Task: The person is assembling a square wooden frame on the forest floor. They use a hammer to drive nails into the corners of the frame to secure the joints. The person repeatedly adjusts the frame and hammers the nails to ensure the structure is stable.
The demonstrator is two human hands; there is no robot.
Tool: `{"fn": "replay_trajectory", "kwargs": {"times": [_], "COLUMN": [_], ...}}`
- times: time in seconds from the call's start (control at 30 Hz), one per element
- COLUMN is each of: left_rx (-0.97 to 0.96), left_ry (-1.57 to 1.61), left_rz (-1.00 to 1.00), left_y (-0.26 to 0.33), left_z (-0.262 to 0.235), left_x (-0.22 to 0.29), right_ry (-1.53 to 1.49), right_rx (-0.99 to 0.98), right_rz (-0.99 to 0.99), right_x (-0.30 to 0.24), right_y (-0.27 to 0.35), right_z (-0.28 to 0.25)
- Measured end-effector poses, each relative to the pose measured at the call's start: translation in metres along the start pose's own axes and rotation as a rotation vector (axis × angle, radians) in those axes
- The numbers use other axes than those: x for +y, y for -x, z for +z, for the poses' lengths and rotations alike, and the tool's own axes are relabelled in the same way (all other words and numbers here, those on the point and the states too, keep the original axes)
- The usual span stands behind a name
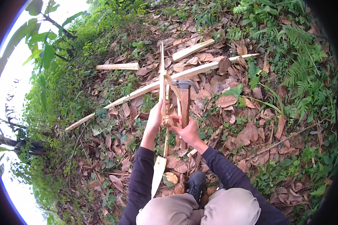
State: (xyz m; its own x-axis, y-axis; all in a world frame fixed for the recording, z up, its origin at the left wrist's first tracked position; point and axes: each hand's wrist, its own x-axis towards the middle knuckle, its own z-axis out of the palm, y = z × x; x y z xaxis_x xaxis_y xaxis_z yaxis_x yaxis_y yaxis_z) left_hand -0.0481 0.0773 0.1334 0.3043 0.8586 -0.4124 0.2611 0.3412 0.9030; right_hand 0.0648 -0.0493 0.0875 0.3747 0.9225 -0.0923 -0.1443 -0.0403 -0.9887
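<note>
My right hand (189, 131) grips the wooden handle of a claw hammer (184, 98), whose metal head (184, 84) rests by the crossing of the slats. My left hand (155, 118) holds an upright narrow wooden slat (162, 80) just below where it crosses a long diagonal slat (146, 89). A short slanted slat (173, 87) runs from the crossing toward the hammer. The lower end of the upright slat (158, 173) reaches down between my arms toward my knees. Both sleeves are dark.
Dry brown leaves (225, 100) cover the ground. Two loose cut boards (117, 66) (192, 49) lie beyond the frame. Ferns (304, 75) and green plants grow at the right, banana-like leaves (41, 45) at the left. My dark shoe (195, 185) stands below the hands.
</note>
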Motion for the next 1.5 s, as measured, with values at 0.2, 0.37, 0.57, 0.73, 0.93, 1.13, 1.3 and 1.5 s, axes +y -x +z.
{"fn": "replay_trajectory", "kwargs": {"times": [0.2,0.37,0.57,0.73,0.93,1.13,1.3,1.5], "left_rx": [0.002,-0.109,-0.030,0.001,0.075,0.264,0.203,0.245], "left_ry": [0.199,0.080,-0.105,-0.089,-0.089,-0.924,-0.791,-0.893], "left_rz": [0.152,0.081,0.137,0.120,0.176,0.505,0.384,0.426], "left_y": [0.022,0.035,0.020,0.020,0.020,0.018,0.030,0.033], "left_z": [0.004,0.015,0.021,0.024,0.013,0.018,0.041,0.009], "left_x": [-0.046,-0.009,-0.006,-0.006,-0.004,-0.009,0.002,-0.012], "right_ry": [-0.035,0.256,0.260,0.142,0.136,0.232,0.234,0.158], "right_rx": [0.021,-0.016,0.050,0.148,0.168,0.050,-0.063,-0.067], "right_rz": [-0.103,-0.155,-0.093,0.079,0.471,0.503,0.549,0.497], "right_x": [0.017,0.000,-0.001,0.012,0.042,0.078,0.075,0.058], "right_y": [-0.005,-0.009,0.016,0.046,0.078,0.113,0.112,0.098], "right_z": [0.010,-0.012,-0.045,-0.089,-0.111,-0.106,-0.095,-0.090]}}
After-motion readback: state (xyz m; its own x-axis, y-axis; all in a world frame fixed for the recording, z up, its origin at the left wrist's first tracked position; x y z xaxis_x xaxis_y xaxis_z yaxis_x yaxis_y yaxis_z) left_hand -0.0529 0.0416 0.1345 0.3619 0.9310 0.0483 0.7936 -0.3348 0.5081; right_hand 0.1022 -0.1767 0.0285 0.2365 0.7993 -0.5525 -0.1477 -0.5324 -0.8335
